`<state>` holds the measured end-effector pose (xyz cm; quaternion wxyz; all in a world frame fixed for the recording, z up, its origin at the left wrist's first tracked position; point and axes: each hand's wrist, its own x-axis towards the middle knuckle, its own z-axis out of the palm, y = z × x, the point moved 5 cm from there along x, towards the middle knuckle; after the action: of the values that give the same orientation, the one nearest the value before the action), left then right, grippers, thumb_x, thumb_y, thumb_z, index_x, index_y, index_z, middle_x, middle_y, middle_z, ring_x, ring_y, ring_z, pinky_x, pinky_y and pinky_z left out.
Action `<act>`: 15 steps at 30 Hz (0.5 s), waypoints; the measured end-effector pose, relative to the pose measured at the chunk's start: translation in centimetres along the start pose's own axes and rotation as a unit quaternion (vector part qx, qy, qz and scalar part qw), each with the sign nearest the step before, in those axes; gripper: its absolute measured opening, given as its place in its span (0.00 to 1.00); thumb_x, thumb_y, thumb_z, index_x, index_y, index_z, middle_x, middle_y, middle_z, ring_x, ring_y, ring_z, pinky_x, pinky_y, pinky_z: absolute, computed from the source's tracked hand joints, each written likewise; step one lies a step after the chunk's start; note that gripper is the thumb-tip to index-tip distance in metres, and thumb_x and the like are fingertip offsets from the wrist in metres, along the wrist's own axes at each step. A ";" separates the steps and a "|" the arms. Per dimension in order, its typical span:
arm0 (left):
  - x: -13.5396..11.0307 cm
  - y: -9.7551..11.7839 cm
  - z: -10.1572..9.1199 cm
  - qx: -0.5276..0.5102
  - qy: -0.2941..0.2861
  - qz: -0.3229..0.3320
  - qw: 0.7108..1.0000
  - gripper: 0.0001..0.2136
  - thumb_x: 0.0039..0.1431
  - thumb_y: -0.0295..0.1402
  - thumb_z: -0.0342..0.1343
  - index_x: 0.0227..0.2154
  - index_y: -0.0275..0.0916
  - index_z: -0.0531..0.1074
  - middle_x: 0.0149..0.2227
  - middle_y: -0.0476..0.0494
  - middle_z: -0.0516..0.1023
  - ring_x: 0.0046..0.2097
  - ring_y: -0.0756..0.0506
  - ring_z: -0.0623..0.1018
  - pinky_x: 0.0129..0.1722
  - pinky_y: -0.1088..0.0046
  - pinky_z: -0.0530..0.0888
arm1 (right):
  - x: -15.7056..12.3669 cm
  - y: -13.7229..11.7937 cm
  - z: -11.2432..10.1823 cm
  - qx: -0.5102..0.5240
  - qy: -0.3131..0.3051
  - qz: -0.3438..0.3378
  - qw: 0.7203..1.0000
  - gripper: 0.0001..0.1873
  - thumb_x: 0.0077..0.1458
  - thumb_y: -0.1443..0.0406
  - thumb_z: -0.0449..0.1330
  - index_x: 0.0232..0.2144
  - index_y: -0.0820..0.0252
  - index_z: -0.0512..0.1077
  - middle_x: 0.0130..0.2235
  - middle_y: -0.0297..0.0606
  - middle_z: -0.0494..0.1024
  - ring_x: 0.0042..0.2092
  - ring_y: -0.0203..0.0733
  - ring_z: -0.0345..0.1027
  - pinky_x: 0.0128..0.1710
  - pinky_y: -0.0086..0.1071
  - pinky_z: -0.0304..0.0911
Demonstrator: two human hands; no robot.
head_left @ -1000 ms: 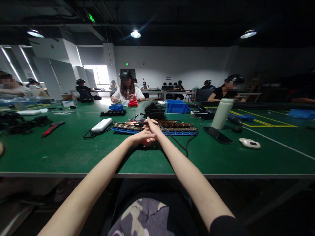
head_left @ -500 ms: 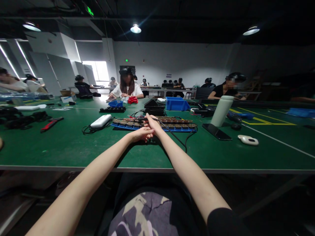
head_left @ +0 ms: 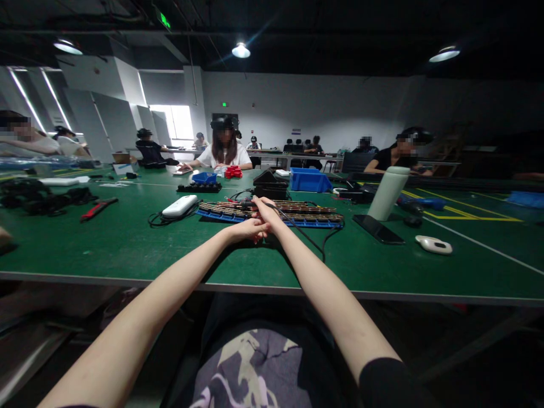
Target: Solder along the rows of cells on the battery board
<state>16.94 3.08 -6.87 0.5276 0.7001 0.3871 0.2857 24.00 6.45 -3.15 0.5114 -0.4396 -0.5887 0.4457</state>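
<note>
Surface (head_left: 140, 255), green, stretches across the view, with yellow lines (head_left: 480, 219) at right; just beyond the hands lies a blue tray (head_left: 219, 217) bearing rows of strips (head_left: 308, 211); the left hand (head_left: 247, 229), fingers bent, touches the right hand (head_left: 266, 211), which reaches over the tray; whether either grips anything I cannot tell; a pale bottle (head_left: 387, 194) stands by a phone (head_left: 378, 230); people (head_left: 224, 154) sit beyond, beneath ceiling lamps (head_left: 241, 51), before a white wall (head_left: 340, 107).

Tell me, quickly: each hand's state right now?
Left hand: fingers curled; any grip cannot be told.
Right hand: beside black cable; open or closed cannot be told.
</note>
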 end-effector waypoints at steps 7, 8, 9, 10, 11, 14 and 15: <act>0.0 0.1 0.1 0.034 -0.007 0.015 0.999 0.32 0.36 0.63 0.56 0.27 0.34 0.66 0.22 0.53 0.64 0.22 0.55 0.63 0.22 0.77 0.64 | -0.6 -0.4 0.2 0.002 -0.002 0.015 1.000 0.09 0.48 0.59 0.58 0.29 0.58 0.70 0.29 0.35 0.73 0.25 0.34 0.66 0.20 0.24 0.58; 0.0 0.1 0.1 0.037 -0.007 0.016 0.999 0.31 0.37 0.62 0.56 0.27 0.34 0.66 0.21 0.53 0.64 0.22 0.54 0.63 0.22 0.76 0.64 | -0.7 -0.4 0.2 0.004 -0.001 0.014 1.000 0.08 0.48 0.60 0.58 0.29 0.59 0.70 0.29 0.35 0.73 0.25 0.34 0.66 0.20 0.24 0.59; 0.0 0.1 0.1 0.040 -0.007 0.018 0.999 0.31 0.38 0.62 0.56 0.27 0.34 0.66 0.21 0.53 0.64 0.22 0.54 0.63 0.22 0.76 0.64 | -0.7 -0.5 0.2 0.006 0.001 0.012 1.000 0.08 0.47 0.61 0.58 0.30 0.59 0.70 0.29 0.35 0.73 0.25 0.34 0.66 0.20 0.24 0.59; 0.0 0.1 0.1 0.044 -0.007 0.020 0.999 0.31 0.38 0.62 0.56 0.27 0.34 0.66 0.21 0.53 0.64 0.22 0.54 0.63 0.22 0.76 0.64 | -0.8 -0.6 0.2 0.007 0.004 0.010 1.000 0.08 0.47 0.62 0.58 0.30 0.60 0.71 0.29 0.36 0.73 0.25 0.34 0.66 0.21 0.25 0.59; 0.0 0.1 0.1 0.048 -0.008 0.022 0.999 0.31 0.39 0.62 0.55 0.27 0.33 0.66 0.21 0.53 0.63 0.22 0.54 0.63 0.22 0.76 0.64 | -0.9 -0.7 0.2 0.009 0.005 0.007 1.000 0.08 0.46 0.62 0.58 0.30 0.60 0.71 0.29 0.36 0.73 0.25 0.34 0.66 0.21 0.25 0.60; 0.0 0.2 0.2 0.054 -0.012 0.029 0.998 0.31 0.38 0.63 0.55 0.25 0.33 0.66 0.20 0.52 0.63 0.22 0.54 0.62 0.21 0.76 0.64 | -1.2 -1.0 0.2 0.006 0.003 0.002 1.000 0.10 0.44 0.64 0.59 0.32 0.61 0.72 0.30 0.36 0.73 0.26 0.35 0.66 0.21 0.25 0.60; -0.1 0.2 0.2 0.052 -0.015 0.033 0.998 0.32 0.37 0.63 0.55 0.25 0.33 0.66 0.20 0.52 0.63 0.22 0.55 0.62 0.21 0.77 0.64 | -1.3 -1.0 0.2 0.003 0.003 0.004 1.000 0.11 0.43 0.65 0.59 0.33 0.61 0.72 0.30 0.35 0.73 0.26 0.35 0.66 0.21 0.25 0.60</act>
<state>17.14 2.89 -6.74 0.4861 0.7431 0.3709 0.2719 23.83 4.98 -2.41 0.5128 -0.4421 -0.5836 0.4483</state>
